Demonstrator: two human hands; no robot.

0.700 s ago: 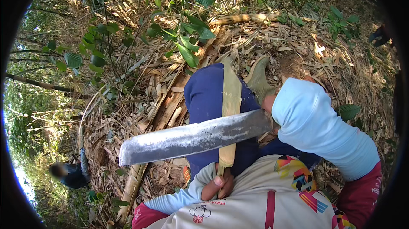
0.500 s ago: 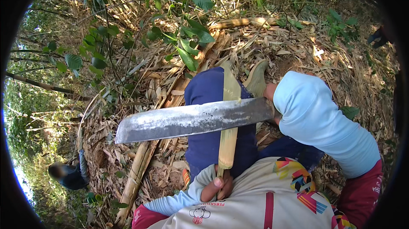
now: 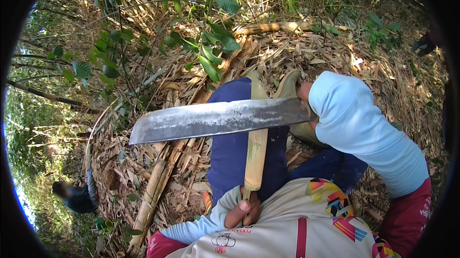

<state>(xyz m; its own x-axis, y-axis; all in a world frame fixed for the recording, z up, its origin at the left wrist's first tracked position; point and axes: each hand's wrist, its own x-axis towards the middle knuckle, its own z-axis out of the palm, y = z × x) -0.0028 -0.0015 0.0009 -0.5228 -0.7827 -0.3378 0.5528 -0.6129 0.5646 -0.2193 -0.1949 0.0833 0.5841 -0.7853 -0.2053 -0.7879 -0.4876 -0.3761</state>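
Observation:
My left hand [image 3: 243, 211] grips the near end of a split bamboo strip [image 3: 255, 157], which lies along my blue-trousered thigh [image 3: 235, 162] and points away from me. My right hand [image 3: 305, 96], mostly hidden by a light blue sleeve [image 3: 357, 128], holds the handle of a large machete [image 3: 215, 120]. The broad grey blade lies crosswise above the bamboo strip, its tip pointing left. A rubber boot [image 3: 287, 85] shows beyond the blade.
Dry bamboo leaves and husks cover the ground [image 3: 143, 162]. Bamboo poles [image 3: 153, 191] lie to my left, another pole [image 3: 273, 28] at the back. Green leafy branches [image 3: 211, 52] hang ahead. Another person [image 3: 76, 195] crouches at the lower left.
The machete has risen and swung up from a slanted position low over my thigh to a nearly level one higher up. My left hand stays on the bamboo strip.

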